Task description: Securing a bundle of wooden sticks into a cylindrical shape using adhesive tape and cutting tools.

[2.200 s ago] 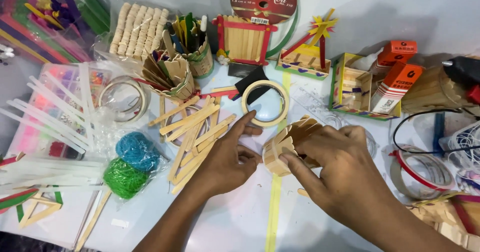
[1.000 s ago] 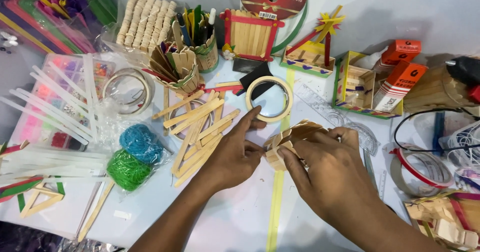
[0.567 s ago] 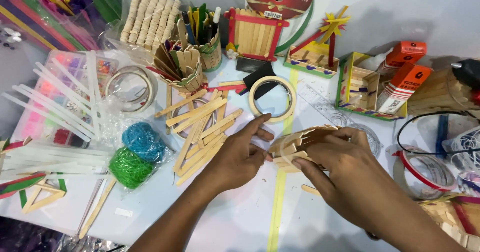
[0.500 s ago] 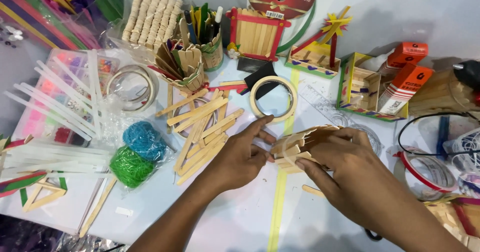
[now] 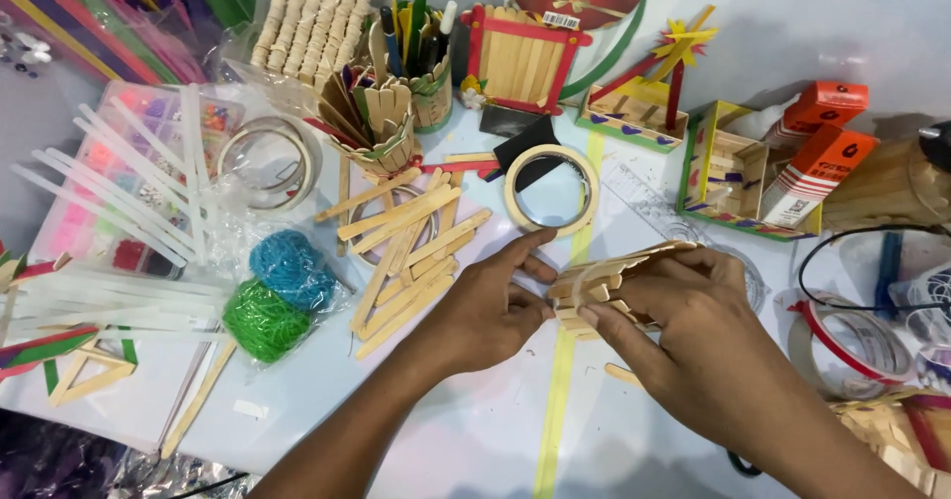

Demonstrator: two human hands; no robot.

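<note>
Nearby, orange boxes (image 5: 820,142) beside hands (image 5: 594,311)

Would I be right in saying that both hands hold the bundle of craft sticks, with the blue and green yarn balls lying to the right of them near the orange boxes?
Not quite. The head view shows the left hand and right hand holding the bundle of craft sticks, but the blue yarn ball and green yarn ball lie to their left, far from the orange boxes.

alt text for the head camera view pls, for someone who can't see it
Seen from above, a person's left hand and right hand together hold a small stack of wooden craft sticks over a white table. Loose craft sticks, a masking tape roll, blue and green thread bundles and painted stick models surround them.
</note>
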